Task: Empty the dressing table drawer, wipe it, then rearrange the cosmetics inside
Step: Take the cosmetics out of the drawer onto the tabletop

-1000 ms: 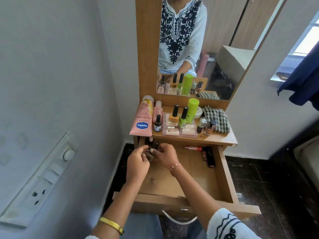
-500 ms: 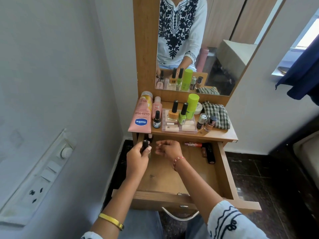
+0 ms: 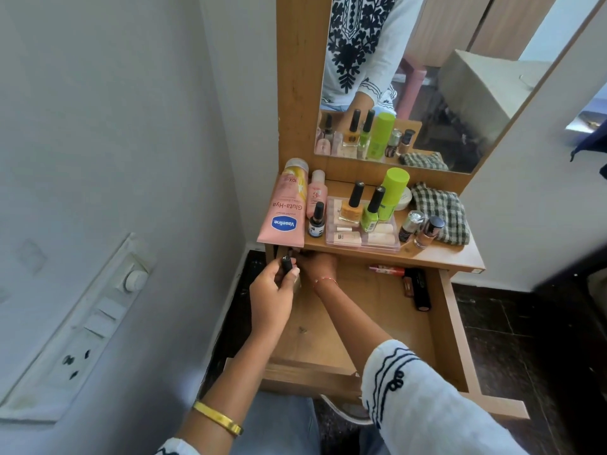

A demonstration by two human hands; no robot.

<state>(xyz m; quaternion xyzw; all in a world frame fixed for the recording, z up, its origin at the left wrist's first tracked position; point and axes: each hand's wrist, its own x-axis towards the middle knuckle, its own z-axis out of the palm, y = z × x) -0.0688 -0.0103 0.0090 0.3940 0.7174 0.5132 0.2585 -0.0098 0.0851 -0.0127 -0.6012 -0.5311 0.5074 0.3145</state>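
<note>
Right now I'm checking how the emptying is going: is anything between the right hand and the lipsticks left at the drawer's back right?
Nothing visible blocks it. The right hand reaches under the tabletop edge at the drawer's back left; bare drawer floor lies between it and the lipsticks. The left hand holds a small dark bottle on the far side.

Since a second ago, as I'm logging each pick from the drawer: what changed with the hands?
The left hand came away from the right, gripping a small dark bottle. The right hand reached deeper, under the tabletop at the drawer's back left corner; its fingers are hidden. The red tube, dark lipsticks and tabletop cosmetics stayed put.
</note>
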